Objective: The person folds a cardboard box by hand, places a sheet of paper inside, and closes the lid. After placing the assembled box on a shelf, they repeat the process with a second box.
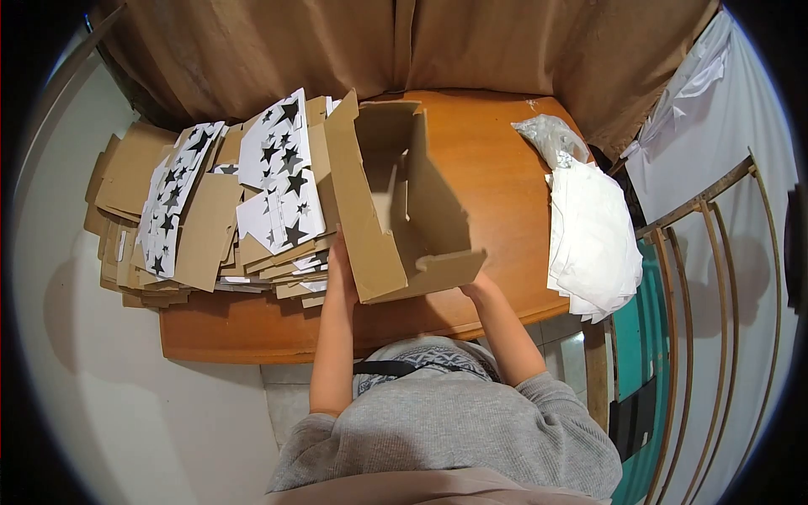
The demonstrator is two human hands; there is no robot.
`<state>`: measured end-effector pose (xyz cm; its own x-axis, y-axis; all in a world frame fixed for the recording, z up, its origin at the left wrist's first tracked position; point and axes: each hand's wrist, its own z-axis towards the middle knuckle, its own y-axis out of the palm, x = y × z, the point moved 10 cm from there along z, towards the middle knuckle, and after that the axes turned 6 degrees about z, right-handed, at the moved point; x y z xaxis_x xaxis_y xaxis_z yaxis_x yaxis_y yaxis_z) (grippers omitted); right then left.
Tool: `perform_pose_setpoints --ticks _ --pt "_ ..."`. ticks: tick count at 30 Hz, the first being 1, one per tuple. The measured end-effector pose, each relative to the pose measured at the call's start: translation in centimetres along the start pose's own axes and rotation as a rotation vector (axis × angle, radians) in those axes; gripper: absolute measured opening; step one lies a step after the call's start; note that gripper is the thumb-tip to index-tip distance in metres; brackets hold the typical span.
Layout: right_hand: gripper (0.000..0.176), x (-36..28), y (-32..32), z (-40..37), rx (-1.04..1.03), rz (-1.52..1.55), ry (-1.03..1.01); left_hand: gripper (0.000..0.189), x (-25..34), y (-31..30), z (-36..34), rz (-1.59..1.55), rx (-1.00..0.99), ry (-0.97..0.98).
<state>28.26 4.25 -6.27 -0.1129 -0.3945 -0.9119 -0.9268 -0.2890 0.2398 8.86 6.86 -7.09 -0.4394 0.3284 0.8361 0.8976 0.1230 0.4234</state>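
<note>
An open cardboard box (379, 244) is held up in front of me, tilted, its hollow inside facing up and its flap standing on the left. My left hand (340, 265) grips its lower left side, with the fingers mostly hidden behind the cardboard. At the lower right corner, my right hand (478, 284) supports the same box, its fingers also largely out of sight underneath. Close by on the left lie flat cardboard pieces (206, 240) in an overlapping pile, with white star-printed sheets (282, 151) among them.
The wooden table (497, 185) spans the area beneath the box. On its right side are a stack of white sheets (592, 236) and a clear plastic bag (547, 139). A brown curtain (471, 46) hangs behind, and a wooden rack (699, 202) stands at the right.
</note>
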Motion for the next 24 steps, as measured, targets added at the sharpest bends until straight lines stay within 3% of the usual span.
perform_pose_setpoints --ticks 2,3,4,8,10,13,18,21,23,24 --pt "0.062 -0.6 -0.1 0.1 0.154 0.133 0.015 0.069 0.3 -0.6 0.0 0.117 0.047 0.01" --pt "0.065 -0.8 -0.2 0.1 0.206 0.177 0.019 0.068 2.3 0.0 -0.6 0.205 0.062 0.157" --pt "0.069 -1.2 0.6 0.3 0.131 0.108 -0.02 0.068 4.3 0.7 -1.6 0.293 0.075 0.303" --pt "0.074 -0.1 1.1 1.4 -0.016 -0.044 -0.031 0.074 5.5 2.3 -4.0 0.079 0.0 0.275" --pt "0.073 0.7 0.7 2.2 0.001 0.001 -0.043 0.083 6.6 3.0 -5.3 0.385 -0.019 0.395" --pt "0.071 0.4 0.6 2.8 0.031 0.05 -0.061 0.094 8.0 4.8 -6.2 0.547 -0.073 0.465" --pt "0.07 -4.6 2.3 0.4 0.051 0.001 -0.212 0.092 8.2 5.0 -6.0 0.472 -0.002 0.397" --pt "0.071 -5.6 2.2 -1.5 0.06 0.273 -0.179 0.093 7.6 4.9 -5.4 0.46 -0.012 0.409" --pt "0.065 -8.7 2.6 -3.0 -0.052 0.147 -0.471 0.093 7.2 4.9 -5.2 0.488 -0.02 0.442" --pt "0.065 -9.5 3.1 -3.7 -0.054 0.148 -0.473 0.094 7.3 4.9 -5.2 0.505 -0.005 0.462"
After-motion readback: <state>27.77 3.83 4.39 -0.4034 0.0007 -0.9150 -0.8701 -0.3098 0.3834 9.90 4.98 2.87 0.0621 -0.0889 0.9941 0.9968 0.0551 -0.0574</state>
